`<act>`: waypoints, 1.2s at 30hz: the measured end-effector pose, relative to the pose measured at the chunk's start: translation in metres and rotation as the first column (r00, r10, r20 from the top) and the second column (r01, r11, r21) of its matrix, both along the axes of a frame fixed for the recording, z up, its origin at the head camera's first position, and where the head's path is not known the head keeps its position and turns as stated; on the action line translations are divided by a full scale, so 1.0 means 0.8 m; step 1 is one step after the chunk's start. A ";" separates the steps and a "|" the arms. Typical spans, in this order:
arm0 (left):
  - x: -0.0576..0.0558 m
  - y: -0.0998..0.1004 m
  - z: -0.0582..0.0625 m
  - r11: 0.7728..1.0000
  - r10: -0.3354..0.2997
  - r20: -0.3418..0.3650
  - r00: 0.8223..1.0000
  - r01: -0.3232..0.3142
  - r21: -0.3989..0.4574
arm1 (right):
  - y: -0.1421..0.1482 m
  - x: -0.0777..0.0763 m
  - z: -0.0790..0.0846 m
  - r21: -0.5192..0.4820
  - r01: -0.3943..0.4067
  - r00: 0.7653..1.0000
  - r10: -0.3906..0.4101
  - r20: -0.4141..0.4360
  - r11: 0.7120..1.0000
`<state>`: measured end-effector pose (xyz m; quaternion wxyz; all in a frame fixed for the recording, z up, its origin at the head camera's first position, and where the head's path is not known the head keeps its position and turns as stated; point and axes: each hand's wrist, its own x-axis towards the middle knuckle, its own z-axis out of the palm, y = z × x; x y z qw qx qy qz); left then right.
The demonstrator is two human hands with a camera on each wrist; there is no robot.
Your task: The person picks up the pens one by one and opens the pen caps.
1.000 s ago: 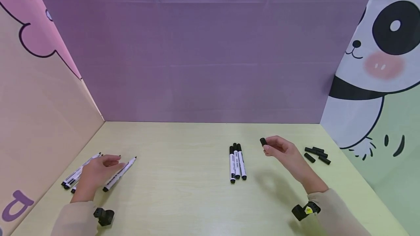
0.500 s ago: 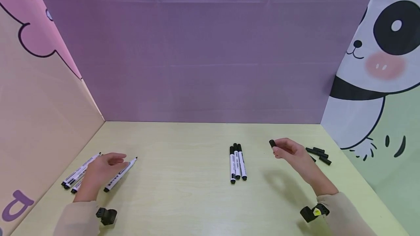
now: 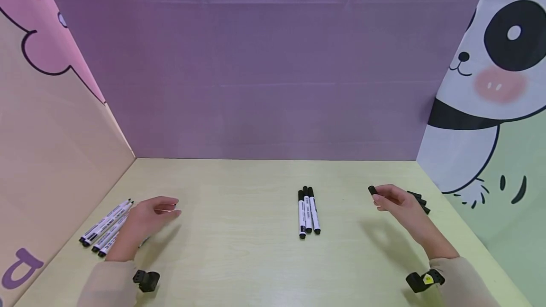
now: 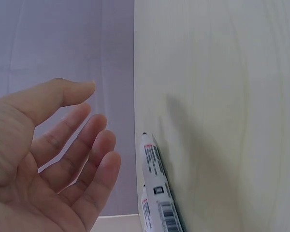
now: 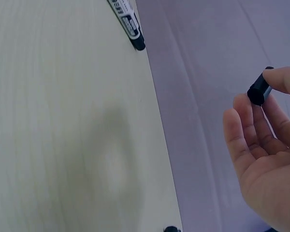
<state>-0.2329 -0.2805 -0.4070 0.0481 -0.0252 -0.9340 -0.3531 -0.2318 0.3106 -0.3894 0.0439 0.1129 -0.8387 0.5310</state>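
Observation:
Between thumb and fingertips, my right hand (image 3: pixel 403 212) pinches a black marker cap (image 3: pixel 372 190), held above the table at the right. The cap (image 5: pixel 259 91) shows clearly in the right wrist view. My left hand (image 3: pixel 145 219) hovers at the left with loosely curved fingers and nothing between them. Several uncapped white markers (image 3: pixel 104 225) lie slanted beside and partly beneath it. One marker (image 4: pixel 157 183) appears close to the left hand in the left wrist view. Behind the right hand, a few loose black caps (image 3: pixel 417 197) lie on the table, partly hidden.
Three capped markers (image 3: pixel 308 212) lie side by side right of the middle on the light wooden table (image 3: pixel 230 240). A purple panel (image 3: pixel 273 70) closes off the back. Decorated side panels stand left and right.
My right hand has moved right and slightly nearer with the cap, toward the loose caps. My left hand has drifted right, now covering the rightmost uncapped marker.

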 end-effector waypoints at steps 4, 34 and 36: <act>0.000 0.008 0.002 1.000 -0.024 -0.006 1.000 0.024 0.013 | 0.012 0.003 -0.003 -0.011 0.008 1.000 -0.008 -0.018 1.000; -0.003 0.062 0.006 0.987 -0.134 -0.075 0.988 0.140 0.081 | 0.093 0.005 -0.020 0.225 0.175 0.978 -0.195 0.070 0.959; -0.004 0.066 0.006 0.984 -0.141 -0.072 0.987 0.148 0.100 | 0.098 0.004 -0.021 0.250 0.172 0.975 -0.200 0.092 0.953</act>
